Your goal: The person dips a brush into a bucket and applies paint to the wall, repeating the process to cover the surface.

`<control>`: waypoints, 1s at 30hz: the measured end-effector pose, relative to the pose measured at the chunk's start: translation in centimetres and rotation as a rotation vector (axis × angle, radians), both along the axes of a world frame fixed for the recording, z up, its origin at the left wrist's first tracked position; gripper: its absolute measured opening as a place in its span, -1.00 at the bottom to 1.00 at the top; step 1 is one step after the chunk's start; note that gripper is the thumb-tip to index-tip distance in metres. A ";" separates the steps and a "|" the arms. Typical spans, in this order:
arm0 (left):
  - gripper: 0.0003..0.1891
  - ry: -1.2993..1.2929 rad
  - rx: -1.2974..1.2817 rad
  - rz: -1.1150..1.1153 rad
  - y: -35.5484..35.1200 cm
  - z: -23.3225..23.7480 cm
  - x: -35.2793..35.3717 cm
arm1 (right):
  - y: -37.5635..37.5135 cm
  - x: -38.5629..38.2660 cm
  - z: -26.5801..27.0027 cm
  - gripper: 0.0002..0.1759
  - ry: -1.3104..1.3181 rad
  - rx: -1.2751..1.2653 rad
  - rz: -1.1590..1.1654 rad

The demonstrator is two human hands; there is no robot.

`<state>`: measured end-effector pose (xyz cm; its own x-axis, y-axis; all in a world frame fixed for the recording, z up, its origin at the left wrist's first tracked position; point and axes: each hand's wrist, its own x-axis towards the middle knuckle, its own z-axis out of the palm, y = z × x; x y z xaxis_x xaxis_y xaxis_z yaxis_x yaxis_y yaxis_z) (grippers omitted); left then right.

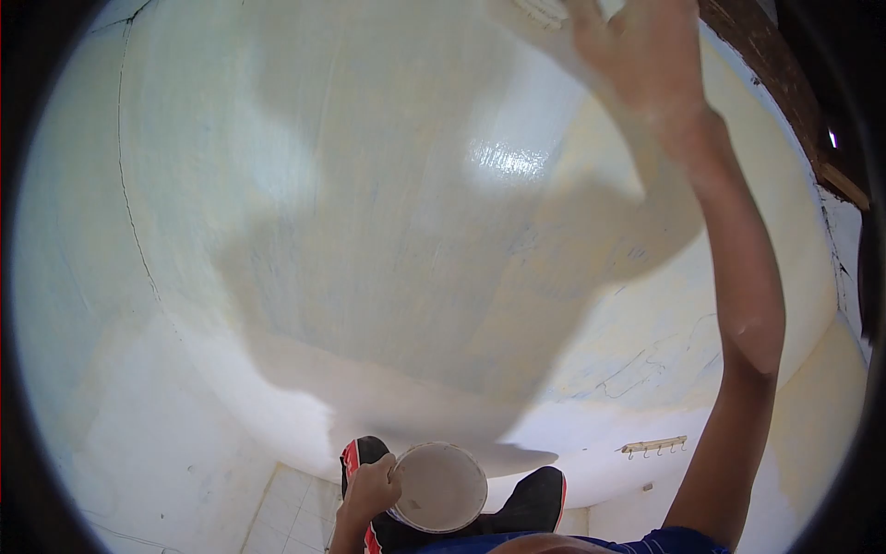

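My left hand point(372, 487) is closed on the edge of a round white bucket point(484, 489) at the bottom of the view. Pale paint or a similar whitish liquid point(438, 485) shows inside it. At the top, against the wall, my raised right hand point(637, 55) has its fingers bent around what looks like a paintbrush point(543, 11). Only its pale, bristly part shows; the frame's upper edge cuts off the rest. The wall point(388, 231) in front of me is patchy cream and pale green, with a wet, shiny streak near its upper middle.
Dark wooden beams point(775, 74) run along the upper right. A hook rail point(653, 447) is fixed low on the right. A long crack point(125, 185) runs down the left wall. Pale floor tiles point(291, 512) lie far below, beside my knees. My shadow covers the wall's middle.
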<state>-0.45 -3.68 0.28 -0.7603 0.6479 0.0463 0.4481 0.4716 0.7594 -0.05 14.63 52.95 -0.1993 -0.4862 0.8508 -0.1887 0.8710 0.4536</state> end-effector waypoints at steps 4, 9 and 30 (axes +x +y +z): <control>-0.69 0.028 -0.005 0.007 0.4 -0.4 0.0 | 3.9 -1.8 -11.6 -0.82 -0.393 0.171 -0.056; -0.70 0.029 -0.014 0.011 0.6 -0.5 0.1 | 2.3 -1.0 -25.8 -0.90 -0.326 0.417 -0.044; -0.70 0.027 0.068 0.028 0.7 -1.2 0.4 | 5.0 2.7 -26.8 -0.76 -0.201 0.404 -0.114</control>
<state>-0.03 -2.95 -0.91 -0.7761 0.6209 0.1103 0.4560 0.4317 0.7782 2.62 19.65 26.16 -0.4127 -0.7359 0.5368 -0.2207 0.6526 0.7249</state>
